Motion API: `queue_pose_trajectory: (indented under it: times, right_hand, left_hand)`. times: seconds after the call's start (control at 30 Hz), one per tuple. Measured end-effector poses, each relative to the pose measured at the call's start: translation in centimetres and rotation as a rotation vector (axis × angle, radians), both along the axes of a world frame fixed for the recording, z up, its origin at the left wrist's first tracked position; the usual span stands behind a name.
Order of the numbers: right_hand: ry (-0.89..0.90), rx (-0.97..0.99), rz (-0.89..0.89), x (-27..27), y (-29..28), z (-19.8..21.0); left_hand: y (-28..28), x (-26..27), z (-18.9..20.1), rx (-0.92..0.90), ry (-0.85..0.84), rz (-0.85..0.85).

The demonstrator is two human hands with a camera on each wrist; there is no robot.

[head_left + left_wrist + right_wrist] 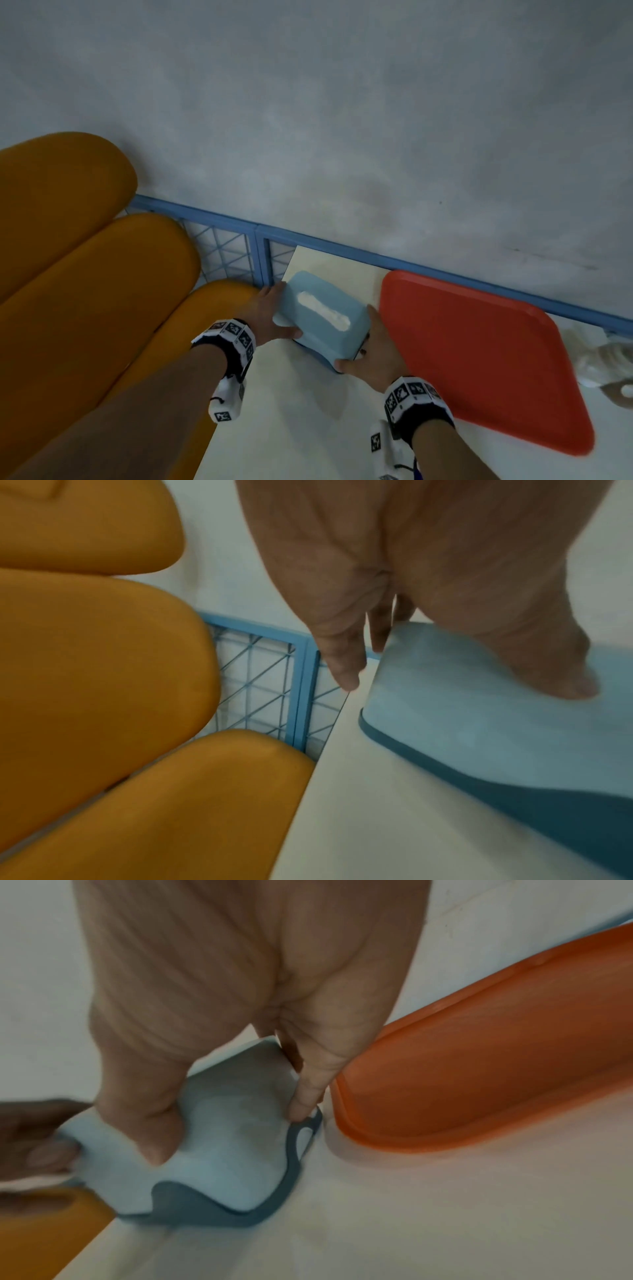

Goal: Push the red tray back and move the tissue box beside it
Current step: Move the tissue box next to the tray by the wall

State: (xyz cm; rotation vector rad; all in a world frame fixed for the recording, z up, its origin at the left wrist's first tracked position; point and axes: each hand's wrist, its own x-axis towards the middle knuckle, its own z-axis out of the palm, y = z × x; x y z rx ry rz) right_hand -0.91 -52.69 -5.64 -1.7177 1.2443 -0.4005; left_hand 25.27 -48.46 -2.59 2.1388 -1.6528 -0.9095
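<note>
Tissue box (320, 317): we see a pale blue box with rounded corners and a darker blue-grey base band; a long slot on top shows white tissue (323, 311)
Where the box is: we find it on the cream table (301, 428), near the table's far left corner, just left of the red tray (479, 356) and apart from it by a narrow gap
Box contents: we can make out only the white tissue in the slot; the rest of the inside is hidden from us
Red tray: we see a flat orange-red tray with rounded corners and a low raised rim, lying on the table with its far edge close to the blue rail (445, 270); nothing shows inside it
Left hand (265, 317): we see it gripping the box's left end, thumb on the near side, fingers spread down the far side
Right hand (371, 354): we see it clamped on the box's right end, thumb on the near corner, fingers pressed on the side facing the tray
Base loop: in the right wrist view we notice a small loop on the dark base, by the fingertips (301, 1107)
Surroundings: we see orange cushions (85, 274) left of the table, and a blue wire-grid fence (233, 253) along a grey wall (342, 120)
</note>
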Motion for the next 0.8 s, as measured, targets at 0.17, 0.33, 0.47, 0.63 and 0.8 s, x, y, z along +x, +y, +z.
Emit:
queue_pose_trajectory:
  times: [0.17,0.33,0.47,0.63,0.8]
  right_hand:
    - [0.266,-0.527,0.035,0.9,4.7,0.9]
    - [0.315,-0.558,0.035,1.3,4.8,-0.1]
    - [0.356,-0.477,0.012,0.7,0.6,0.6]
    - [0.373,-0.38,0.046,1.7,-3.4,2.2]
    - [0.429,-0.412,0.034,2.7,-5.5,1.9]
  left_hand:
    - [-0.6,1.0,-0.3,-0.152,-0.083,-0.26]
    - [0.4,1.0,-1.3,-0.212,-0.083,-0.24]
    - [2.8,-0.8,-2.3,-0.348,-0.114,-0.16]
    - [2.3,-1.5,-2.9,-0.353,-0.11,-0.111]
    - [-2.2,-0.2,-1.6,-0.256,-0.155,-0.061]
